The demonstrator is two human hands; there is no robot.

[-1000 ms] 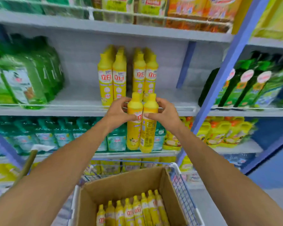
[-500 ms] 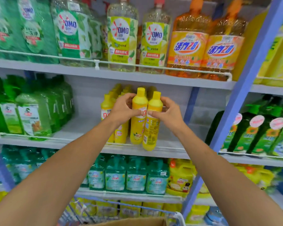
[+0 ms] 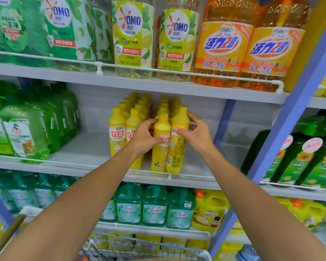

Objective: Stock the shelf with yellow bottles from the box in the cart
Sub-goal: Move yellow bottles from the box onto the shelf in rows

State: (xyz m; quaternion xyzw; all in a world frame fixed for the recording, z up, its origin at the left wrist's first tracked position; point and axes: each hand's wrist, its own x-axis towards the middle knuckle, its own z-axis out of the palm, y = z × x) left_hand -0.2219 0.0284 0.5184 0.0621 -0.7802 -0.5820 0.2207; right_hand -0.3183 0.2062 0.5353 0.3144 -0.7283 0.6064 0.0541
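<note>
Top shelf (image 3: 158, 85), left to right, I read: OMO on a green-label bottle (image 3: 57, 25), OMO on two yellow-label bottles (image 3: 133, 34) — then 活力28 on two orange bottles (image 3: 222, 44). Middle shelf (image 3: 83, 166) — 立白 in red on the left front yellow bottle (image 3: 117, 136).

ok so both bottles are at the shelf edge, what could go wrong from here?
1. Left hand and right hand hold the left bottle and right bottle with bases at the front rail; released early, they might tip out.
2. Pushing back may jostle the packed yellow row behind.
3. The right bottle shows its back label, so may end misfaced.
</note>
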